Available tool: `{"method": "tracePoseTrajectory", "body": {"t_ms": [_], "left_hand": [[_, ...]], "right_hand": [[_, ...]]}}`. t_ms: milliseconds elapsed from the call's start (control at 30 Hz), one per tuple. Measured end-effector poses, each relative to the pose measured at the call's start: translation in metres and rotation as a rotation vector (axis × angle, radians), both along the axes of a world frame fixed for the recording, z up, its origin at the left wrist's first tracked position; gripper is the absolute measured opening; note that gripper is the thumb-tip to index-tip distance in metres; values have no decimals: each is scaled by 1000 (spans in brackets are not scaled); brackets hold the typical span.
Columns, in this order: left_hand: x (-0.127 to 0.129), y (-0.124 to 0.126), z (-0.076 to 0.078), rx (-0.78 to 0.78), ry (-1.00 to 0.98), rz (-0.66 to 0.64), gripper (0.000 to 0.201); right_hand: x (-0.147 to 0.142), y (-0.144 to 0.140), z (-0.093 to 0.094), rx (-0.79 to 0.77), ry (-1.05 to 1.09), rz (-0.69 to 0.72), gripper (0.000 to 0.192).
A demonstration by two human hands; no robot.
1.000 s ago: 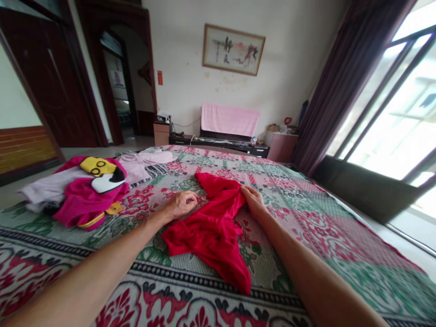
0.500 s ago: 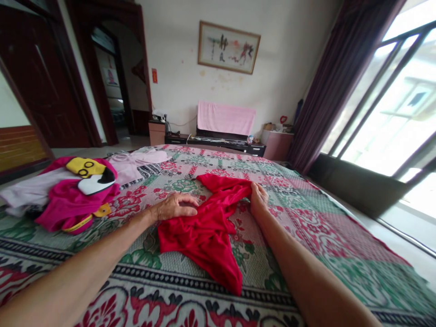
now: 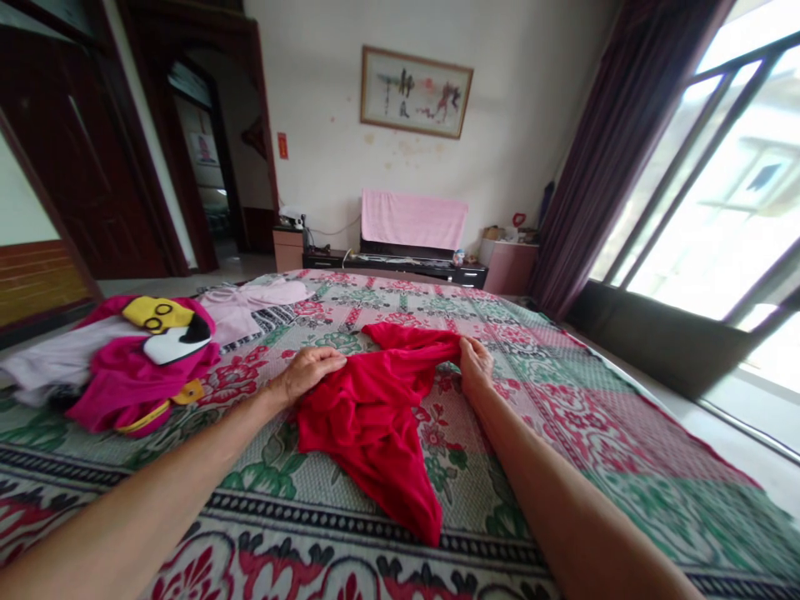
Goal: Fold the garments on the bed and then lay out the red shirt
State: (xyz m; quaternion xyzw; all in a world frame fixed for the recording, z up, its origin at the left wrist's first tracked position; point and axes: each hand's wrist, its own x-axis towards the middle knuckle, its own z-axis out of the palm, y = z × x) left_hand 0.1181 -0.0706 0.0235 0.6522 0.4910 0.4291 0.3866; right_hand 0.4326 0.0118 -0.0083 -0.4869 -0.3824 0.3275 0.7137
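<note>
A crumpled red garment lies on the patterned bedspread in front of me; its exact kind is hard to tell from the folds. My left hand pinches its upper left edge between thumb and fingers. At its upper right end, my right hand is closed on the cloth. The fabric is stretched between both hands, while the lower part rests loose and wrinkled, one corner pointing toward me.
To the left lies a heap of clothes with a magenta garment bearing a yellow and white figure. Behind it is a pale pink garment. Past the bed's far edge stands a low black cabinet under a pink cloth.
My left hand has moved a little left and away from me, its fingers closing on the red garment's edge. That edge is now pulled straighter; my right hand has stayed in place.
</note>
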Motion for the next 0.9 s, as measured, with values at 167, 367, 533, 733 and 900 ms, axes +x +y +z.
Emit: {"method": "tracePoseTrajectory", "body": {"t_ms": [167, 367, 533, 733, 900], "left_hand": [[-10, 12, -10, 59, -61, 220, 36], [-18, 19, -16, 163, 96, 409, 35], [-13, 11, -2, 313, 203, 391, 30], [-2, 2, 1, 467, 467, -11, 35], [-4, 5, -4, 320, 521, 44, 29]], "right_hand": [[-4, -5, 3, -8, -81, 57, 41], [-6, -6, -1, -30, -306, 61, 44], [-6, -9, -1, -42, -518, 11, 46], [-7, -14, 3, -32, -585, 13, 44], [-7, -14, 4, -38, -551, 58, 44]]}}
